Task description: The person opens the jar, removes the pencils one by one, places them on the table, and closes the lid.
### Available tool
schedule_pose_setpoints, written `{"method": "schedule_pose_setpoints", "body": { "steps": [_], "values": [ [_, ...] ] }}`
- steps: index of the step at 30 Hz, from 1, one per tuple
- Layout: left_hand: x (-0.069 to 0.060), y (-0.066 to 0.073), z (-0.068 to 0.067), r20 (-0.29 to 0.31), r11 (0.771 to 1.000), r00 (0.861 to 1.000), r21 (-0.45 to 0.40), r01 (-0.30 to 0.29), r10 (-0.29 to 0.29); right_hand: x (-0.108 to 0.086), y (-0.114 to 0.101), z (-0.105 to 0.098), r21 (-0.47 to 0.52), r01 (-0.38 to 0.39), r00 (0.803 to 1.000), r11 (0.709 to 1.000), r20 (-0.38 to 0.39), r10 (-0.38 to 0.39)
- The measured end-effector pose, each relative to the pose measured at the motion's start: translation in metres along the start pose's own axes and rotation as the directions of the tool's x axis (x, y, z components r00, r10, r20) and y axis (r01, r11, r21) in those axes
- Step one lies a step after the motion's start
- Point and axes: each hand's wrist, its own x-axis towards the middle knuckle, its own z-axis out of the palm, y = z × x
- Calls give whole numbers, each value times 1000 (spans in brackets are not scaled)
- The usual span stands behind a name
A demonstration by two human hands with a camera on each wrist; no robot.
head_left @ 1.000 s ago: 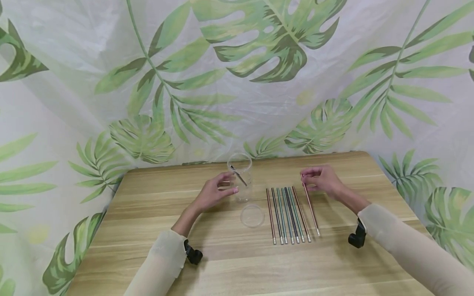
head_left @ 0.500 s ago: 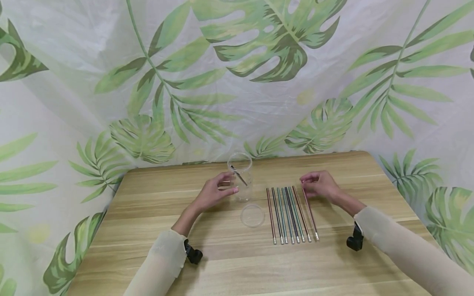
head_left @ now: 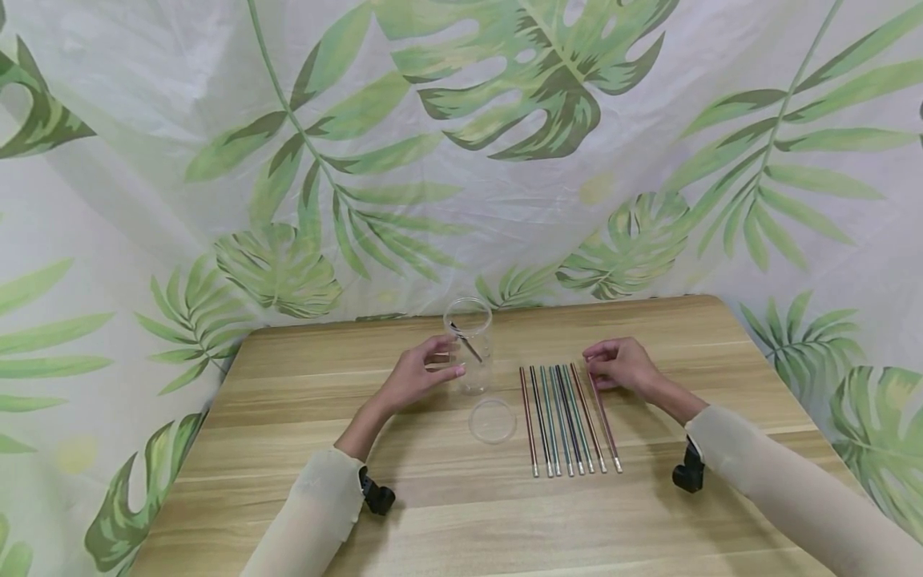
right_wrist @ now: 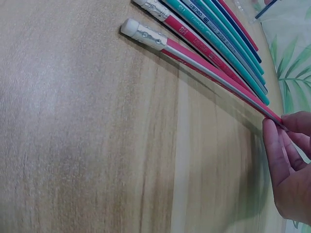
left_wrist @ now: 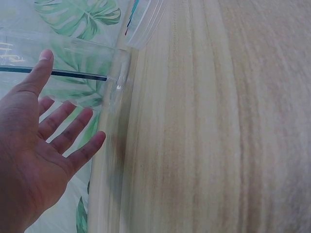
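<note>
In the head view, a tall clear plastic cup (head_left: pixel 472 373) stands upright with one dark pencil (head_left: pixel 467 343) leaning inside it. My left hand (head_left: pixel 417 375) is at the cup's left side, thumb and fingers spread around it; the left wrist view shows the fingers (left_wrist: pixel 80 148) loosely extended. Whether they touch the cup is hard to tell. On the right, my right hand (head_left: pixel 622 367) pinches the far end of a red striped pencil (right_wrist: pixel 209 73) between thumb and fingers. That pencil's white eraser points toward me, at the right of a row of pencils (head_left: pixel 562 421).
A round clear lid (head_left: pixel 493 421) lies on the wooden table (head_left: pixel 433 513), in front of the cup. The row holds several red, green and dark pencils, side by side with erasers toward me. A leaf-print cloth (head_left: pixel 505 200) hangs behind the table.
My right hand has come slightly nearer to me, and the red pencil's far end has lowered toward the row. The left hand and cup have stayed put.
</note>
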Motion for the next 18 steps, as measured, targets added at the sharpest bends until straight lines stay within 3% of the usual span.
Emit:
{"method": "schedule_pose_setpoints", "body": {
  "steps": [8,18],
  "values": [
    [0,-1,0,-1,1000,1000,7,2,-2,0,2,4,-32,-13,1000,999,-25,12],
    [0,-1,0,-11,1000,1000,-24,-13,12,-1,-2,8,-79,22,999,997,-31,-25]
  ]
}}
